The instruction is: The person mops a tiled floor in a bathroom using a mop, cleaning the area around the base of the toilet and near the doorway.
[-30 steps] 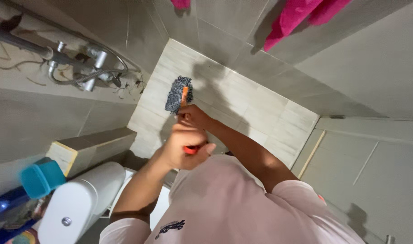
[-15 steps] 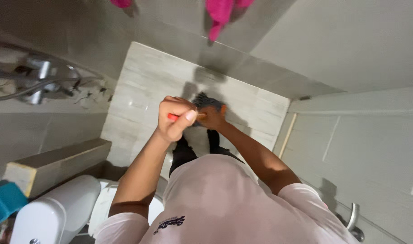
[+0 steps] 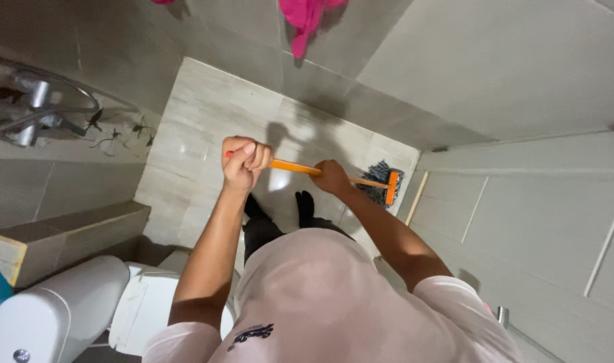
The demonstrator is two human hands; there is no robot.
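From the head camera, looking straight down, the left hand (image 3: pixel 245 161) is curled into a tight fist around the near end of an orange mop handle (image 3: pixel 295 168), fingers wrapped fully over it with the thumb across the top. The right hand (image 3: pixel 332 177) grips the same handle farther along, fingers closed around it, knuckles up. The handle runs from the left fist rightward and slightly away across the scene to the mop head (image 3: pixel 382 183), a bundle of grey-blue strands on an orange bar that rests on the pale tiled floor (image 3: pixel 206 107), at the right edge of the tiles just beside the wall and a light door frame (image 3: pixel 416 196).

The person's two dark-socked feet (image 3: pixel 305 204) stand on the tiles below the handle, between the two hands. A pale pink shirt (image 3: pixel 327 296) fills the near middle. At the near left sits a white toilet (image 3: pixel 85 309), its cistern beside a low tiled ledge (image 3: pixel 65 232). On the far left wall hang a chrome shower mixer and hose (image 3: pixel 34 107). A bright pink cloth (image 3: pixel 307 17) hangs on the far wall.
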